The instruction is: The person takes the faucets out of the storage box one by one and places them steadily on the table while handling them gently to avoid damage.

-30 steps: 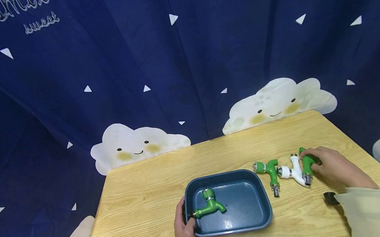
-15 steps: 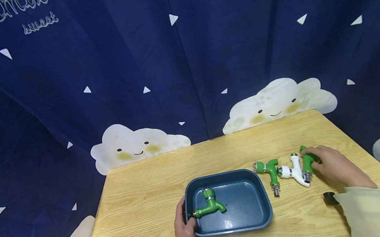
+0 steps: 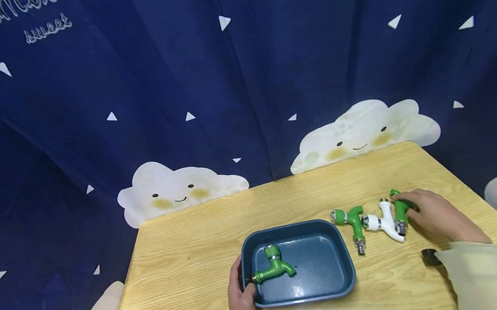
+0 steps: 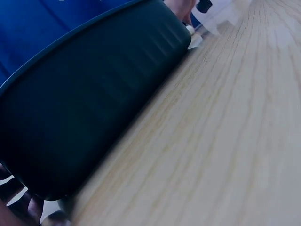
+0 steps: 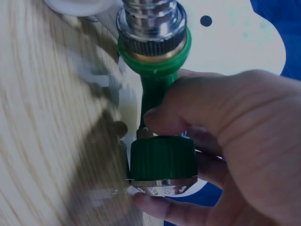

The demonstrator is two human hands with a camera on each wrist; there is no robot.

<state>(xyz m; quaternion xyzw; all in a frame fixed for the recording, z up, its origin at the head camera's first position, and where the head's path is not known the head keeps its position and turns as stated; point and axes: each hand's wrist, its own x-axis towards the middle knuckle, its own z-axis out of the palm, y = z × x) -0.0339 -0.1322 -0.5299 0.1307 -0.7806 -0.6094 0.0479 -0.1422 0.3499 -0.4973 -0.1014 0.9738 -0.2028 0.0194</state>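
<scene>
In the head view my left hand holds the left wall of a blue plastic tray, thumb over the rim and fingers outside. A green faucet lies in the tray's left half. At the right my right hand grips another green faucet. The right wrist view shows thumb and fingers around this faucet's body, beside its ribbed green knob, threaded metal end toward the camera. Left of it lie a white faucet and a third green faucet, both on the table.
The wooden table meets a dark blue curtain printed with clouds at its back edge. A black device sits at the right sleeve. In the left wrist view the tray's outer wall fills much of the frame.
The head view has shifted slightly. The metal end of the faucet in my right hand has moved a little toward the back; the left hand and tray look unchanged.
</scene>
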